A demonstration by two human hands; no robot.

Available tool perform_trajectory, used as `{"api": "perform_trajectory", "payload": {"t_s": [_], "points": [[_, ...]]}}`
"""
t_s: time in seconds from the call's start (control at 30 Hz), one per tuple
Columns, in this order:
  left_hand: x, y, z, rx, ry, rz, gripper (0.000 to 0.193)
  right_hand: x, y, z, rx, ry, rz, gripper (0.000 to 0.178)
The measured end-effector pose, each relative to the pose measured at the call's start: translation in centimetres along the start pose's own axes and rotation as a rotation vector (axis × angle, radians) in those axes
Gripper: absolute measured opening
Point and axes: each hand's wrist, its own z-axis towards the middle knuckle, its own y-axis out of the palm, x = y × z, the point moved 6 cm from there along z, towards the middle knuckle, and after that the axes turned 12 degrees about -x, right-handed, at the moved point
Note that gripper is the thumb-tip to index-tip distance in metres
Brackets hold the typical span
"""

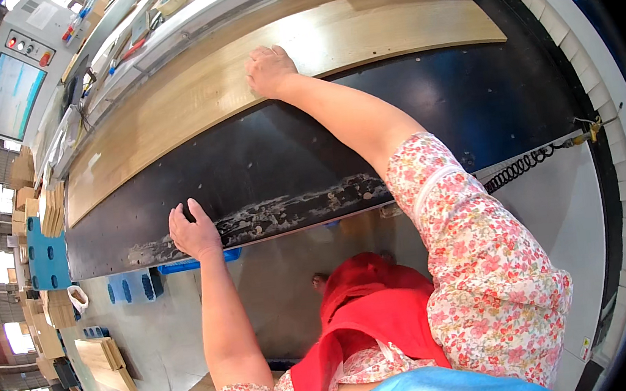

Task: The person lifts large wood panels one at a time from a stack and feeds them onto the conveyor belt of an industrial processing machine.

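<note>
A long wood-grain panel (386, 23) lies along the far side of a black worktable (463, 96). My right hand (271, 71) rests on the panel near its front edge, the fingers curled in and closed. Whatever might be under those fingers is hidden. Lower and to the left, my left hand (195, 231) is over the table's worn near edge. Its thumb and fingers are apart, and it holds nothing. Whether it touches the tabletop, I cannot tell.
A control console with a screen (15, 95) stands at the far left. Behind the panel, a machine ledge holds tools and a tape roll (173, 1). A black coiled hose (520, 168) hangs at the right. Stacked boards (106, 364) and a blue bin (130, 288) are on the floor.
</note>
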Motion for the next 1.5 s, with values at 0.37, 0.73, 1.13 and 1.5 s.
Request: {"api": "perform_trajectory", "payload": {"t_s": [0.37, 0.73, 1.13, 1.5], "points": [[-0.4, -0.3, 0.0, -0.004, -0.045, 0.000, 0.055, -2.7, 1.5, -2.5, -0.302, 0.004, -0.047, 0.056], [-1.6, -0.6, -0.3, 0.098, 0.118, -0.016, 0.047, -8.4, -0.2, -12.9, -0.350, -0.083, -0.012, 0.051], [-9.3, -1.2, 5.6, -0.128, 0.269, 0.387, 0.056, -9.4, -2.1, -23.2, -0.261, -0.172, -0.010, 0.048], [-12.3, -3.3, -3.2, -0.196, 0.167, 0.359, 0.059, -11.1, -2.9, -29.0, -0.275, -0.243, 0.068, 0.049]]}}
